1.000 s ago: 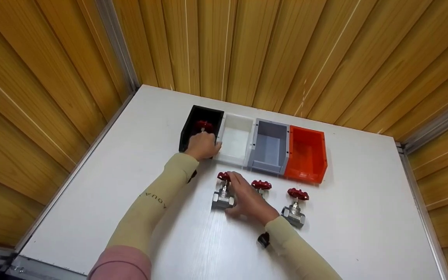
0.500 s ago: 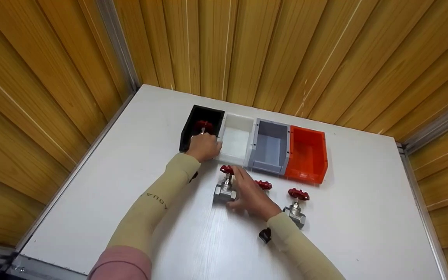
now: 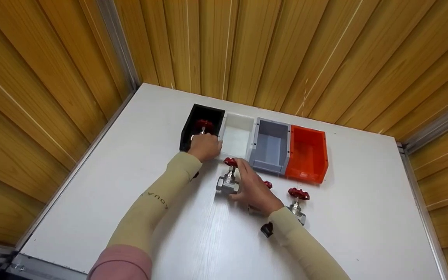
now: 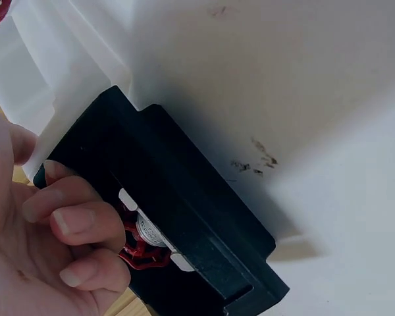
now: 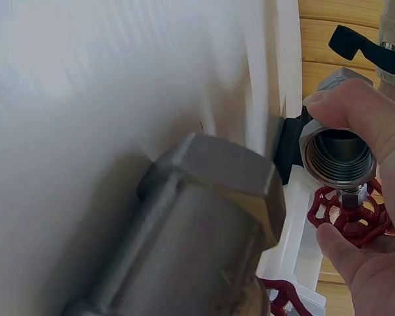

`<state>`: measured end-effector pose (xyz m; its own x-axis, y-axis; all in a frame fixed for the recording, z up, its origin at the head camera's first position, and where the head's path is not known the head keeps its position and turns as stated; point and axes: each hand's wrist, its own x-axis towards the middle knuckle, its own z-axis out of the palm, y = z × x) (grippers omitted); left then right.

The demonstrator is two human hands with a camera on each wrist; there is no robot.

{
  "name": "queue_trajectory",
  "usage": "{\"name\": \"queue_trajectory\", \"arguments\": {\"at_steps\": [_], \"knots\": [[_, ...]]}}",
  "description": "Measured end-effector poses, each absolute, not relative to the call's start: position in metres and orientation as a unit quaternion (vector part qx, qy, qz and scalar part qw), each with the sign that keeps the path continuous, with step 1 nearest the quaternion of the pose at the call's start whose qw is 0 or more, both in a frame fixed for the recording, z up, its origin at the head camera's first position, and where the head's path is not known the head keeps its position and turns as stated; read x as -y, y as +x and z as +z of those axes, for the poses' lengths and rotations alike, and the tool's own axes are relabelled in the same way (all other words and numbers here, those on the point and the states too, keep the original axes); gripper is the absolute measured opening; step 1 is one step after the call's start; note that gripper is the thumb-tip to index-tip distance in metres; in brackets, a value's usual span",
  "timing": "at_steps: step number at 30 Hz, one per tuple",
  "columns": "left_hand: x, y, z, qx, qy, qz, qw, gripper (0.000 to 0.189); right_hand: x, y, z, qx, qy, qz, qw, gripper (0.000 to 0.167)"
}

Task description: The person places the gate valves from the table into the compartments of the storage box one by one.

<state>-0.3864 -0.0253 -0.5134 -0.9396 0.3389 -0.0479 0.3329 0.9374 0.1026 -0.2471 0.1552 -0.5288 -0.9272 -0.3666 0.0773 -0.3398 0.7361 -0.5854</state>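
Observation:
My right hand [image 3: 254,190] grips a metal gate valve [image 3: 228,183] with a red handwheel, just in front of the bins. In the right wrist view, the thumb presses the held valve's threaded body [image 5: 339,155] and fingers reach its red wheel [image 5: 352,214]. My left hand [image 3: 205,146] is at the front of the black bin [image 3: 187,132], where another valve [image 4: 148,230] lies with its red wheel inward. Its fingers [image 4: 85,224] curl loosely before that valve, with nothing visible in them; contact with the bin cannot be told.
White [image 3: 237,120], grey [image 3: 270,167] and orange [image 3: 305,177] bins stand beside the black one. On the white table [image 3: 193,241], one valve [image 3: 267,184] is mostly hidden behind my right hand, and another valve [image 3: 298,194] stands farther right. Wood-patterned walls [image 3: 247,46] enclose the table.
My right hand has carried its valve forward and slightly right, toward the bins. The left hand stays nearly still at the black bin.

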Motion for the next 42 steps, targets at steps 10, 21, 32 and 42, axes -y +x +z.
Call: {"name": "queue_trajectory", "arguments": {"at_steps": [10,21,32,42], "knots": [[0.025,-0.385,-0.512,-0.984,0.170,0.033,0.041,0.053,-0.157,-0.257,-0.526,-0.938,-0.185,-0.295,-0.001,0.122],[0.025,-0.385,-0.514,-0.984,0.168,0.040,0.042,0.052,-0.158,-0.267,-0.525,-0.937,-0.184,-0.298,-0.006,0.122],[0.024,-0.383,-0.511,-0.984,0.169,0.043,0.036,0.050,-0.161,-0.275,-0.519,-0.939,-0.180,-0.293,0.008,0.121],[0.025,-0.383,-0.512,-0.984,0.170,0.046,0.032,0.051,-0.162,-0.284,-0.517,-0.939,-0.169,-0.300,0.013,0.122]]}}
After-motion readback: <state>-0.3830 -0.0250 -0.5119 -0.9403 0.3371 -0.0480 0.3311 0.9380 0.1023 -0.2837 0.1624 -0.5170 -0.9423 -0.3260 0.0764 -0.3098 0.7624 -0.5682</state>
